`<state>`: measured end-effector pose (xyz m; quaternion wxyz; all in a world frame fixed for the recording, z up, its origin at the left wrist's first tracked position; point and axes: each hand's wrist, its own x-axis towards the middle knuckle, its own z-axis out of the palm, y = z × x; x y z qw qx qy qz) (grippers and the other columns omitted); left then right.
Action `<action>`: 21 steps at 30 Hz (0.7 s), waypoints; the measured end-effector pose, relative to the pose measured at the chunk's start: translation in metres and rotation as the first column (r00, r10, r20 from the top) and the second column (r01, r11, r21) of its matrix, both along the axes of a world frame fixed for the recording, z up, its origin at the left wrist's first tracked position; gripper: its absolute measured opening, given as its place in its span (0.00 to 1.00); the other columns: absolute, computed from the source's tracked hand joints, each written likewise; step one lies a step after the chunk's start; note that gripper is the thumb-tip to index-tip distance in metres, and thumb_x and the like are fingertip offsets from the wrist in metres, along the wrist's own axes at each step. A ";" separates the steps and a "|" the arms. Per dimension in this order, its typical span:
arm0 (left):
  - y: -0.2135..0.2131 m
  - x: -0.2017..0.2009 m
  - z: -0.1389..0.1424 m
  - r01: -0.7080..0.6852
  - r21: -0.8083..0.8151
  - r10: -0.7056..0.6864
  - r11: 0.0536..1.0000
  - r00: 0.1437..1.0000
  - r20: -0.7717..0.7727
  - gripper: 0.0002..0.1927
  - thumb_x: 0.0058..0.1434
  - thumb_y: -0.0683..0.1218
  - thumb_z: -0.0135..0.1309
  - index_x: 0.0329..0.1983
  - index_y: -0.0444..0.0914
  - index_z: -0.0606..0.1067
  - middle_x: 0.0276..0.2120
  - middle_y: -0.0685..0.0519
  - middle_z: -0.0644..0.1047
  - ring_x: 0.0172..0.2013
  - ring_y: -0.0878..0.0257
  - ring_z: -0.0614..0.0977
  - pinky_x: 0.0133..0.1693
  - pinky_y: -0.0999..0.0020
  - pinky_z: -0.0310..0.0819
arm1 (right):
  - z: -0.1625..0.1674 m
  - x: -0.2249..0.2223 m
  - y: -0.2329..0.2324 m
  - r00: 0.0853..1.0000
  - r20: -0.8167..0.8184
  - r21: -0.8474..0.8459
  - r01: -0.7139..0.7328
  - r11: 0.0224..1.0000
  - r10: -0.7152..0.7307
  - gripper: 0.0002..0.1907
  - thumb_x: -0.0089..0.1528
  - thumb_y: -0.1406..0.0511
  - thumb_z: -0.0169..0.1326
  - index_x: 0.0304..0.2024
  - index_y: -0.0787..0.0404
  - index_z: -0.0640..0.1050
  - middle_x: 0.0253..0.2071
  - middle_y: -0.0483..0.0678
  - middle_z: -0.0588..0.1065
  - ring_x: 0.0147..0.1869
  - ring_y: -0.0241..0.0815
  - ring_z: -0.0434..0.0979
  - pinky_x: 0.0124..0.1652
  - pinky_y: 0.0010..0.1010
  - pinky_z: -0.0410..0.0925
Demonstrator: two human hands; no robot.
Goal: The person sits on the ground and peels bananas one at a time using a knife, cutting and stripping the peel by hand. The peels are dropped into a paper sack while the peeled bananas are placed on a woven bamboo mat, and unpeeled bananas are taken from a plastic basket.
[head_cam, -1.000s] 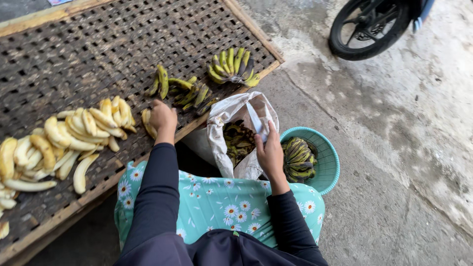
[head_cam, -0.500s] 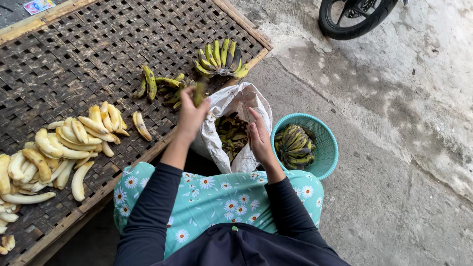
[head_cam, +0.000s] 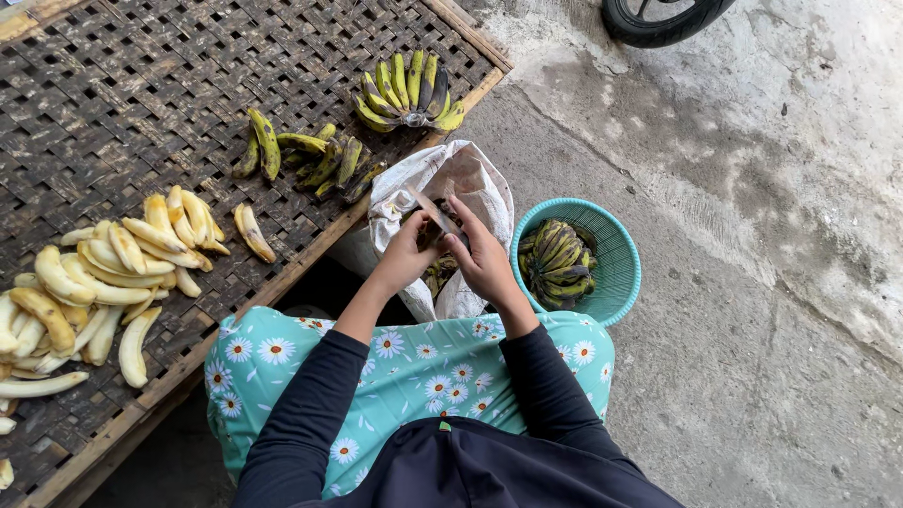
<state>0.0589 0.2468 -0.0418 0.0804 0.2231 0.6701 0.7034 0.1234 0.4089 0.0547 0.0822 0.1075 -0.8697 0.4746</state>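
Observation:
Both hands meet over the open mouth of a white sack (head_cam: 470,179) holding dark peels. My left hand (head_cam: 406,254) grips a dark-skinned banana, mostly hidden by the fingers. My right hand (head_cam: 484,259) holds a knife (head_cam: 431,211) whose blade lies across that banana. Just left of the sack, loose green-black bananas (head_cam: 320,160) lie on the woven bamboo rack (head_cam: 141,85). A fan-shaped bunch (head_cam: 409,94) sits by the rack's far corner.
A pile of peeled yellow bananas (head_cam: 103,273) covers the rack's left side, with a single one (head_cam: 254,232) apart. A teal plastic basket (head_cam: 621,282) of unpeeled bananas stands right of the sack on the concrete. A motorbike tyre (head_cam: 658,14) is at the top.
My left hand left the peeled pile, reached to the loose bananas on the rack, then came back over the sack to meet the right hand and the knife.

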 end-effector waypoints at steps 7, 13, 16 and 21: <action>-0.003 0.023 0.045 -0.658 -0.414 0.216 0.629 0.659 -0.720 0.16 0.65 0.48 0.58 0.55 0.44 0.78 0.41 0.53 0.77 0.45 0.54 0.80 0.48 0.54 0.72 | -0.010 0.003 -0.011 0.993 0.042 0.049 0.106 0.993 -0.108 0.27 0.67 0.59 0.54 0.67 0.58 0.67 0.57 0.57 0.77 0.57 0.54 0.79 0.55 0.38 0.70; -0.007 0.023 0.052 -0.756 -0.364 0.193 0.544 0.535 -0.822 0.18 0.67 0.44 0.54 0.59 0.44 0.79 0.42 0.54 0.76 0.47 0.56 0.80 0.51 0.56 0.74 | -0.016 0.007 -0.019 0.992 0.056 -0.001 0.116 0.993 -0.115 0.26 0.69 0.58 0.52 0.68 0.57 0.65 0.39 0.56 0.75 0.43 0.55 0.79 0.44 0.40 0.70; -0.008 0.023 0.055 -0.767 -0.344 0.191 0.542 0.511 -0.838 0.19 0.66 0.43 0.53 0.60 0.43 0.79 0.42 0.53 0.76 0.47 0.56 0.80 0.51 0.57 0.75 | -0.021 0.009 -0.020 0.993 0.001 0.038 0.118 0.992 -0.118 0.28 0.68 0.58 0.52 0.68 0.59 0.64 0.39 0.55 0.74 0.41 0.54 0.78 0.41 0.40 0.70; -0.002 0.030 0.059 -0.750 -0.335 0.187 0.570 0.516 -0.836 0.16 0.65 0.44 0.55 0.56 0.42 0.79 0.41 0.54 0.78 0.47 0.56 0.82 0.49 0.58 0.75 | -0.038 0.006 -0.029 0.968 -0.088 -0.057 0.229 0.972 -0.234 0.23 0.71 0.58 0.50 0.63 0.62 0.65 0.36 0.52 0.74 0.37 0.48 0.77 0.37 0.37 0.70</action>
